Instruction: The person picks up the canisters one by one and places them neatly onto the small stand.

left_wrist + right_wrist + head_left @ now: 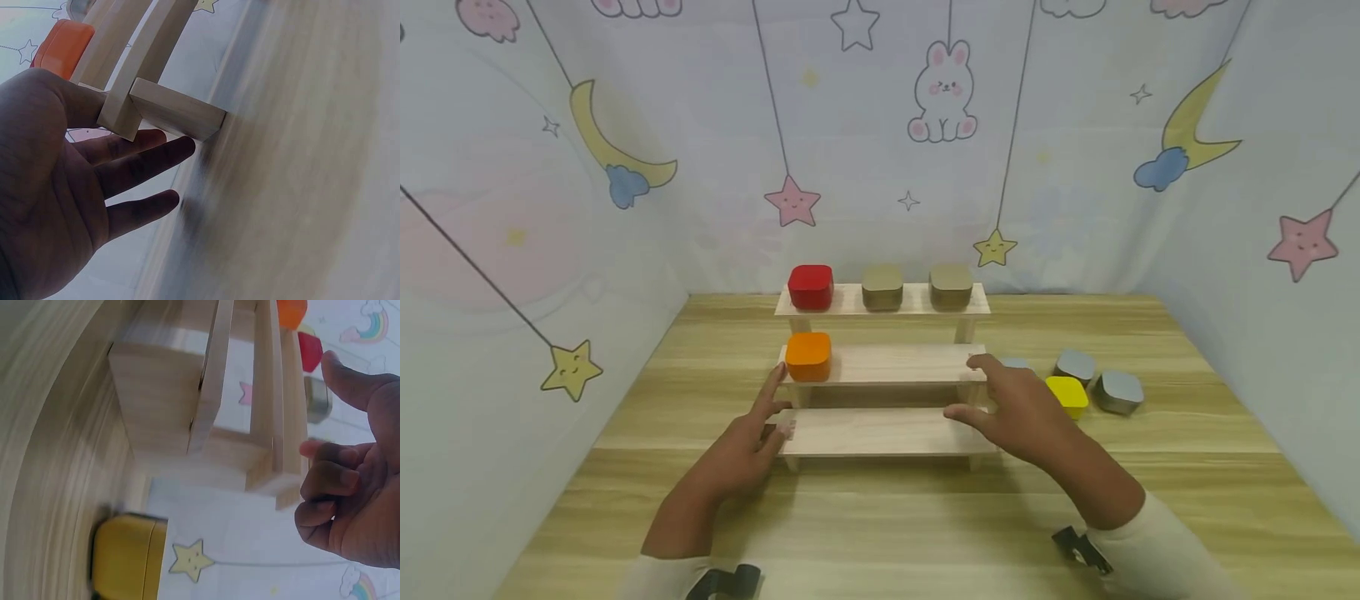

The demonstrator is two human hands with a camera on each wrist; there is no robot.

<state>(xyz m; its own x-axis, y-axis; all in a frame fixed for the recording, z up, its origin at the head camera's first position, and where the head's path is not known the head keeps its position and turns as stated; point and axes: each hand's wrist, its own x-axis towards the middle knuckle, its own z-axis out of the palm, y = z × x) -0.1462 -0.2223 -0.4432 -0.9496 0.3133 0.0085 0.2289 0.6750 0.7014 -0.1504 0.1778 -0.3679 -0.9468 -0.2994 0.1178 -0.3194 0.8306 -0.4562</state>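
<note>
A light wooden three-step shelf (887,433) stands on the table. My left hand (748,450) is at its left end, the index finger by the middle step and the thumb at the lowest one. In the left wrist view, the other fingers (147,169) stretch past the board's end. My right hand (1022,408) hovers about the right end, thumb stretched out. The right wrist view shows its other fingers (328,481) loosely bent, holding nothing. An orange rounded-square block (808,358) sits at the left of the middle step.
On the top step stand a red block (811,287), a beige block (882,287) and a second beige block (951,287). Right of the shelf lie a yellow block (1071,393) and grey blocks (1120,392). A patterned cloth (880,167) surrounds the table.
</note>
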